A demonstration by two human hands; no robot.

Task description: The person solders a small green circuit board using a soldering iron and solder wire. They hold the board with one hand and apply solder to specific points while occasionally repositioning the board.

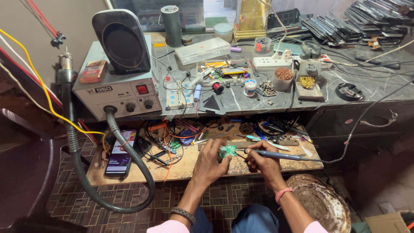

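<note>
Head view: left hand grip clamped on small green circuit board; right hand grip closed around slim blue soldering iron.

A grey hot-air station with its black hose, a lit smartphone and a white power strip.

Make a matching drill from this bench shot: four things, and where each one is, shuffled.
Things:
1. green circuit board
2. soldering iron
3. phone
4. speaker

Places:
A. on top of the grey hot-air station
B. in the left hand
C. lying on the wooden board, screen lit
D. in the right hand

Pairs: 1-B, 2-D, 3-C, 4-A
</note>
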